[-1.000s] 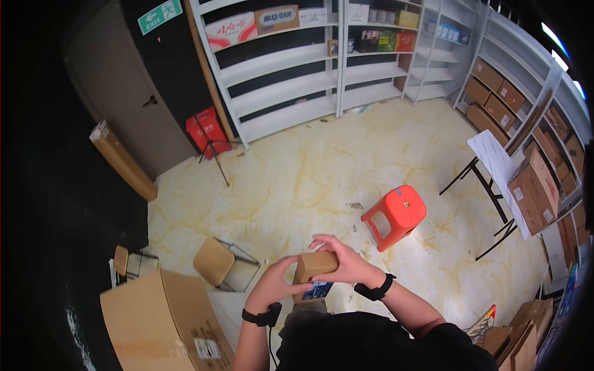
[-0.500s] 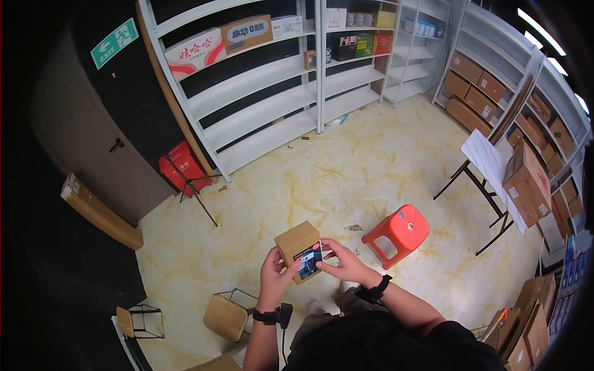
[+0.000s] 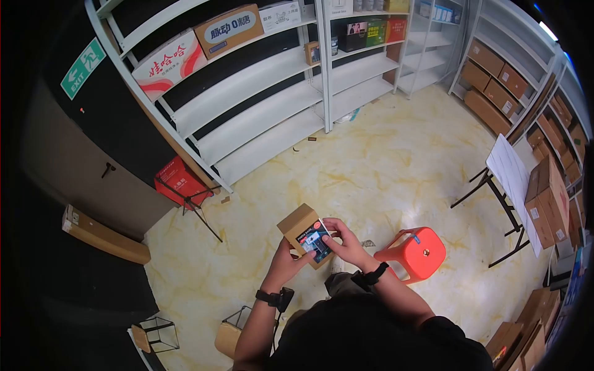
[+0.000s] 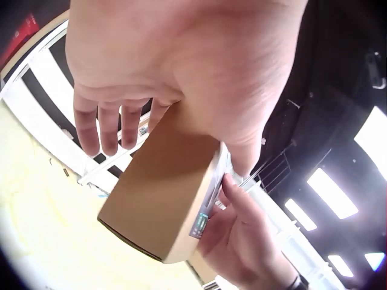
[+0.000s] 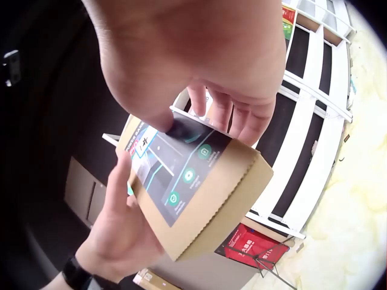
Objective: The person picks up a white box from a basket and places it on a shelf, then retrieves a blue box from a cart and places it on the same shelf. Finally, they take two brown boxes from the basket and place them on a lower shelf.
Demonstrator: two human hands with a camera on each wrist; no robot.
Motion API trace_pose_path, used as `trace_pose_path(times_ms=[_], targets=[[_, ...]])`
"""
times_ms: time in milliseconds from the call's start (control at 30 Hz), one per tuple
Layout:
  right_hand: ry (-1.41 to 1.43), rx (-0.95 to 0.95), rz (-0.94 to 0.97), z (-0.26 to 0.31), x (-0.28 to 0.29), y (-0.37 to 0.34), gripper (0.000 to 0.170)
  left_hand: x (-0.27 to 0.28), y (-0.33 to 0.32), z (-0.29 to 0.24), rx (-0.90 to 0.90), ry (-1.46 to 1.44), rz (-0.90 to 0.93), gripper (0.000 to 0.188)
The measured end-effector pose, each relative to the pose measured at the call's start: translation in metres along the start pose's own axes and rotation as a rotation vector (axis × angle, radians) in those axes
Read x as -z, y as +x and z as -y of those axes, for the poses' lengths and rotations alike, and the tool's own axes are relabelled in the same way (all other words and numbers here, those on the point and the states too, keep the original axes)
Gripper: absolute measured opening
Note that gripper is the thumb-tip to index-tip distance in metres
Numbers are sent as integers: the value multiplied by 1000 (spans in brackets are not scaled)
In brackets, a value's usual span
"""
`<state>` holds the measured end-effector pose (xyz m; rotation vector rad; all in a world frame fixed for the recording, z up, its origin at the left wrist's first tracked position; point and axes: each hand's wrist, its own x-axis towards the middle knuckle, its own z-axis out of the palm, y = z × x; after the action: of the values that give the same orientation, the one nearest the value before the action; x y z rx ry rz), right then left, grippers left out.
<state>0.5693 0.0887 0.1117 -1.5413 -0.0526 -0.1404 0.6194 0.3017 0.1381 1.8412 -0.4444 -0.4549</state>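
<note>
Both hands hold a small brown cardboard box (image 3: 299, 226) with a dark printed label in front of the body. The left hand (image 3: 286, 264) grips its left and lower side, thumb on the label. On the right side the right hand (image 3: 346, 243) grips it, its thumb also on the label. In the left wrist view the box (image 4: 163, 181) hangs between the left palm (image 4: 175, 66) and the right hand (image 4: 242, 241). The right wrist view shows the label side of the box (image 5: 205, 223), with the left hand (image 5: 115, 235) at its far side.
A red stool (image 3: 417, 256) stands to the right on the floor. Farther right is a white folding table (image 3: 513, 179) with a carton (image 3: 547, 201). White shelves (image 3: 247, 86) line the back wall. A black tripod (image 3: 201, 210) stands at left, chairs (image 3: 229, 339) at lower left.
The box has been turned and raised so its label faces up toward the head camera. The view has swung left, and the large carton at lower left has gone out of it.
</note>
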Motion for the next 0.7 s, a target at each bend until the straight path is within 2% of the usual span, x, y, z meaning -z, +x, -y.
trace_pose_path(times_ms=[67, 167, 233, 300, 333, 400, 533, 600, 633, 700], targets=[[-73, 76, 38, 0, 18, 44, 50, 10, 48, -9, 23, -72, 26, 65], [-52, 101, 3, -7, 36, 99, 51, 13, 98, 0, -74, -365, -71, 57], [-48, 53, -5, -2, 46, 123, 51, 26, 127, -15, 58, -406, -87, 50], [119, -92, 33, -12, 59, 150, 47, 34, 156, -24, 46, -470, -98, 49], [205, -84, 99, -21, 64, 163, 42, 39, 173, -18, 49, -476, -102, 49], [223, -99, 104, -33, 72, 190, 40, 48, 208, -6, -23, -343, -92, 50], [187, -160, 62, -44, 84, 252, 36, 77, 277, -1, -41, -396, -96, 57], [192, -149, 70, -52, 92, 288, 36, 109, 320, 0, -55, -302, -247, 64], [216, -139, 83, -57, 94, 310, 35, 124, 341, -2, -69, -310, -250, 64], [212, -124, 88, -64, 98, 354, 35, 158, 381, -11, -126, -104, -278, 70]])
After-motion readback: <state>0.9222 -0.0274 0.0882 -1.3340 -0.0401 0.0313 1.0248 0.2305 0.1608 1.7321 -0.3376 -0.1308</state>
